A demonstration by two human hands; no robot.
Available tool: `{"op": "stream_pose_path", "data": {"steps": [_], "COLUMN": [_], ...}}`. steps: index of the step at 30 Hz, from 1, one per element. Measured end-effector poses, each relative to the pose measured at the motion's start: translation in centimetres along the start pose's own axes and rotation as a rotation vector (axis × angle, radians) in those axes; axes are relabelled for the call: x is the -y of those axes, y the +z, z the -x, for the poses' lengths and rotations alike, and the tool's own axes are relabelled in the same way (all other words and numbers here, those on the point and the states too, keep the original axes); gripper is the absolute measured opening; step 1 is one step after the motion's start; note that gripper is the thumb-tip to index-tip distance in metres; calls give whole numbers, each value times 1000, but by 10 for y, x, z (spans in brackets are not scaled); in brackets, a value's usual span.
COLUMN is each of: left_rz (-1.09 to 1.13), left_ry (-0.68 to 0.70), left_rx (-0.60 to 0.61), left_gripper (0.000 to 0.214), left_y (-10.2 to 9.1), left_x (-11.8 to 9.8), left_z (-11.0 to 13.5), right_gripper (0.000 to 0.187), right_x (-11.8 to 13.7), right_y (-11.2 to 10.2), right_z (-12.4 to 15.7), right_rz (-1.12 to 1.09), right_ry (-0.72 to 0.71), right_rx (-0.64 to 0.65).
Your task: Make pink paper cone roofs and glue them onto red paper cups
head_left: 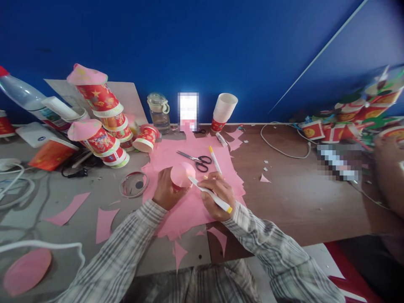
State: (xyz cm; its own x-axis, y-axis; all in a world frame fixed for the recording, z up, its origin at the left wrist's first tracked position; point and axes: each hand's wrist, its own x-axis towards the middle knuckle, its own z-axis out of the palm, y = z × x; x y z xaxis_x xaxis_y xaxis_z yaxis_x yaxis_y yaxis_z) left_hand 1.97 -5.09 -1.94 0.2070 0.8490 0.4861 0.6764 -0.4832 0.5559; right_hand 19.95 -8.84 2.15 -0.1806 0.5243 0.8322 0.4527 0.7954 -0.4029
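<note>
My left hand [165, 189] is wrapped round a red paper cup [177, 188] topped with a pink paper cone [182, 174]. In my right hand [220, 194] is a white marker [217, 200] with a yellow end, its tip at the cone's right edge. Beneath both hands lie pink paper sheets [170, 219]. Just beyond them rest scissors with black handles [197, 160], blades apart. Another white marker with a yellow end [215, 159] lies right of the scissors, and a roll of tape [134, 185] lies left of my left hand.
Stacked red cups with pink cone tops [107, 122] stand at the left, near a plastic bottle [28, 97]. A lidded jar [158, 115] and a cup stack [223, 111] stand by the blue wall. At the far right are another person's arm [386, 176] and cup crafts [350, 118].
</note>
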Motion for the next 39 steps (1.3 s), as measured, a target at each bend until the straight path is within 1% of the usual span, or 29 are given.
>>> {"op": "stream_pose_path", "data": {"steps": [5,8,10,12,14,15,17,19,24,27,29,31,33,35,37,39], "left_rz": [0,2,-5,-16,-18,-15,-7,2,5,2,3,0,-5,-11,-13,-13], "left_ry": [2,-3,-7,-10,-16,-21,-36,-53,-83,-78,-67,-60,-59,-59,-62,-59], "left_rx": [-2,3,0,-16,-43,-48,-45,-43,-64,-64,-54,-49,-52,-53,-48,-47], "left_gripper": [53,53,53,55,58,59,62,62,58,57,56,56,56,56,56,55], "left_y": [-1,-1,0,1,2,3,4,3,1,0,-1,-1,-1,-1,-1,-2], "left_x": [0,0,0,1,2,3,3,2,-2,-3,-3,-3,-2,-2,-2,-3], "left_z": [0,0,-1,-1,0,0,0,0,-2,-2,-2,-2,-1,-1,-1,-2], "right_gripper": [23,27,34,40,42,39,33,31,43,51,62,76,86,86,81,77], "right_x": [1,1,-1,-6,-14,-19,-29,-40,-61,-65,-63,-61,-60,-61,-64,-65], "right_y": [0,1,1,-2,-10,-14,-23,-29,-30,-30,-30,-29,-25,-20,-15,-11], "right_z": [0,3,6,6,5,4,3,5,16,17,14,8,3,-2,-6,-10], "right_rz": [2,5,21,47,82,107,173,238,271,308,352,385,396,413,447,476], "right_ry": [10,27,64,110,161,196,276,341,364,390,396,390,394,428,463,469], "right_rx": [12,-26,-54,-47,-42,-30,42,170,431,543,611,667,701,719,729,734]}}
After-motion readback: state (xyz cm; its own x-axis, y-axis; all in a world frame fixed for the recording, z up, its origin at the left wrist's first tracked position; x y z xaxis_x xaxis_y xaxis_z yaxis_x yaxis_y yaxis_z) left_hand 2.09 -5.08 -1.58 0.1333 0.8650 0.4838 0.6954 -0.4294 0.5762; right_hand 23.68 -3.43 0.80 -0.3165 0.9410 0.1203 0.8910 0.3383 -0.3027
